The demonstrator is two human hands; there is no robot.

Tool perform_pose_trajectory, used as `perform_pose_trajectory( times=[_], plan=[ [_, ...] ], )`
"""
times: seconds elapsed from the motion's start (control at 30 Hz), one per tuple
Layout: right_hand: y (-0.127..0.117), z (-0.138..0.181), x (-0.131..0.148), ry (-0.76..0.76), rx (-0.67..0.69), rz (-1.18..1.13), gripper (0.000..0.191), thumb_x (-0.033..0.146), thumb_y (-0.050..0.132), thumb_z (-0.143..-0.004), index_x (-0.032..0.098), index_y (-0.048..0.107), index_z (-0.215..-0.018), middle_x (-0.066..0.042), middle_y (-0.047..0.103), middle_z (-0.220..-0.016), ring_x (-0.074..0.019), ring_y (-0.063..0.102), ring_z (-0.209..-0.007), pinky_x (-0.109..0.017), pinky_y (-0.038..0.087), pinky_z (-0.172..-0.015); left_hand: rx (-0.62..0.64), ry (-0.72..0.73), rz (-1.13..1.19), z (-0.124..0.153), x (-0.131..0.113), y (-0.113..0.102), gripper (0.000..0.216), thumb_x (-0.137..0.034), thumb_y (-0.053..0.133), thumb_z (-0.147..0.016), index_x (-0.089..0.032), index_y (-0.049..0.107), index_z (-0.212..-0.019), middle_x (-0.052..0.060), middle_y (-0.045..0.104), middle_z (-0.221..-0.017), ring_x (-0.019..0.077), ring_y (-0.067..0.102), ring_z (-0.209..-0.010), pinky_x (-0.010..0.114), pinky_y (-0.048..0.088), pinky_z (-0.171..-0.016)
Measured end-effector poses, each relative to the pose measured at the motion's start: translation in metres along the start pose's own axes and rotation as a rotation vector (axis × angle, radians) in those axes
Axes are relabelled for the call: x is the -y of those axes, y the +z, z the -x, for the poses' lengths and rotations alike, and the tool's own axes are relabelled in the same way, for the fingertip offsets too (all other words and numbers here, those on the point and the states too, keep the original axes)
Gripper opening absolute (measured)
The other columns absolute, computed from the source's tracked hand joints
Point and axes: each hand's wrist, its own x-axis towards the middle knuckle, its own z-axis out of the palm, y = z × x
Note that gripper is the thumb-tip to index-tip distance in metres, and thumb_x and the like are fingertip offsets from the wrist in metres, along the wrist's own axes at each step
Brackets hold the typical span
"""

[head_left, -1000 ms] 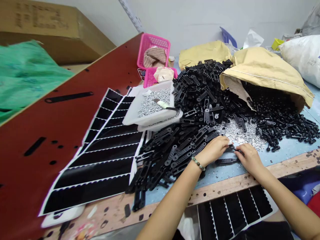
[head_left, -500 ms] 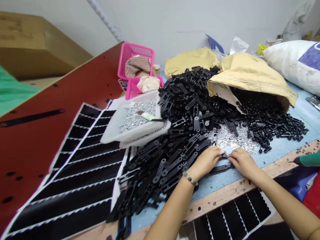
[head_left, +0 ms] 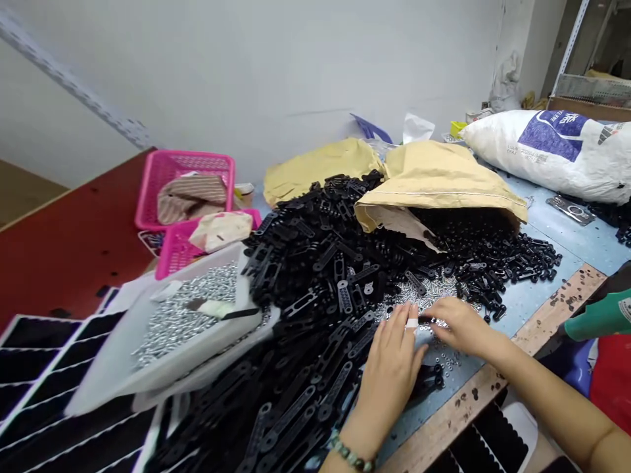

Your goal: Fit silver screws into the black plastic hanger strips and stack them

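My left hand (head_left: 389, 374) lies palm down with its fingers spread on the front of a big heap of black plastic strips with holes (head_left: 315, 263); one finger has a white bandage. My right hand (head_left: 461, 326) sits just to its right, fingertips pinched together at the near edge of a patch of small silver screws (head_left: 434, 289). Whether those fingertips hold anything is too small to see. A bead bracelet (head_left: 352, 456) circles my left wrist.
A tan paper sack (head_left: 438, 184) spills black parts behind the hands. At left are a white tray of screws (head_left: 187, 322), pink baskets (head_left: 182, 174), black sticker sheets (head_left: 29, 368) and a red board (head_left: 73, 230). A white sack (head_left: 552, 144) and a green tool (head_left: 599, 315) are at right.
The view has swung right and up. My hands, which were together on a small black part, have separated; the left now rests flat and the right reaches into the screws.
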Motion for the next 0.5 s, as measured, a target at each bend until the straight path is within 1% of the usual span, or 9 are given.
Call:
perform_pose_trajectory(
  times=[0.03,0.07,0.1,0.13,0.2,0.3,0.37,0.43,0.5],
  plan=[
    [-0.005,0.001,0.001,-0.057,0.025,-0.065,0.022,0.023,0.056,-0.088,0.022,0.061,-0.11,-0.005,0.066,-0.105,-0.017,0.058,-0.1,-0.028,0.046,-0.088,0.035,-0.001,0.007,-0.005,-0.001,0.003,0.036,-0.023,0.039,-0.093,-0.016,0.05,-0.127,0.014,0.057,-0.128,0.0285,0.055,-0.116,0.049,0.039,-0.103],
    [-0.009,-0.001,0.0,-0.05,0.032,-0.086,0.02,0.025,0.055,-0.089,0.022,0.061,-0.108,-0.004,0.066,-0.104,-0.016,0.059,-0.098,-0.027,0.046,-0.087,0.083,-0.026,0.037,-0.009,-0.001,0.006,0.033,-0.022,0.037,-0.093,-0.017,0.053,-0.122,0.013,0.063,-0.119,0.0271,0.061,-0.106,0.047,0.044,-0.097],
    [-0.012,-0.006,-0.003,0.018,0.02,-0.06,0.018,0.027,0.052,-0.091,0.022,0.061,-0.106,-0.004,0.066,-0.103,-0.0153,0.059,-0.096,-0.026,0.046,-0.086,0.131,-0.073,0.086,-0.012,-0.001,0.008,0.032,-0.022,0.035,-0.094,-0.018,0.055,-0.118,0.012,0.066,-0.112,0.0257,0.064,-0.098,0.044,0.048,-0.091],
    [-0.014,-0.014,-0.008,0.122,-0.004,0.002,0.018,0.027,0.049,-0.093,0.02,0.06,-0.106,-0.004,0.066,-0.102,-0.0153,0.059,-0.095,-0.026,0.045,-0.086,0.169,-0.134,0.151,-0.013,0.0,0.01,0.03,-0.024,0.035,-0.094,-0.018,0.056,-0.115,0.01,0.068,-0.106,0.0247,0.066,-0.092,0.041,0.051,-0.085],
    [-0.014,-0.037,-0.021,0.323,-0.039,0.165,0.019,0.026,0.047,-0.094,0.018,0.06,-0.106,-0.007,0.067,-0.101,-0.0179,0.058,-0.096,-0.03,0.044,-0.087,0.203,-0.254,0.3,-0.014,0.001,0.012,0.029,-0.031,0.035,-0.094,-0.019,0.055,-0.112,0.009,0.068,-0.103,0.0237,0.066,-0.09,0.036,0.052,-0.079],
    [-0.008,-0.07,-0.04,0.412,-0.021,0.257,0.019,0.019,0.059,-0.084,0.014,0.061,-0.103,-0.013,0.068,-0.097,-0.0258,0.055,-0.101,-0.037,0.042,-0.088,0.206,-0.357,0.48,-0.013,0.003,0.009,0.031,-0.039,0.038,-0.092,-0.021,0.055,-0.111,0.006,0.068,-0.096,0.0216,0.066,-0.083,0.033,0.051,-0.077],
    [-0.004,-0.083,-0.048,0.44,-0.016,0.255,0.019,0.009,0.061,-0.078,0.012,0.064,-0.096,-0.015,0.069,-0.089,-0.0282,0.056,-0.1,-0.039,0.041,-0.087,0.191,-0.415,0.545,-0.012,0.006,0.007,0.035,-0.044,0.039,-0.091,-0.021,0.055,-0.111,0.004,0.068,-0.088,0.0207,0.065,-0.076,0.033,0.05,-0.074],
    [-0.005,-0.085,-0.051,0.46,-0.022,0.222,0.023,0.004,0.058,-0.076,0.012,0.064,-0.096,-0.015,0.069,-0.085,-0.0278,0.058,-0.097,-0.039,0.043,-0.084,0.173,-0.48,0.613,-0.011,0.009,0.006,0.039,-0.048,0.04,-0.088,-0.02,0.056,-0.111,0.003,0.066,-0.08,0.0199,0.063,-0.07,0.032,0.05,-0.067],
    [-0.008,-0.078,-0.049,0.456,-0.039,0.149,0.028,0.005,0.055,-0.078,0.014,0.063,-0.103,-0.013,0.069,-0.089,-0.0258,0.06,-0.095,-0.037,0.044,-0.082,0.151,-0.542,0.696,-0.01,0.01,0.006,0.043,-0.051,0.041,-0.087,-0.018,0.055,-0.112,0.002,0.062,-0.075,0.0186,0.06,-0.064,0.029,0.049,-0.059]
  ],
)
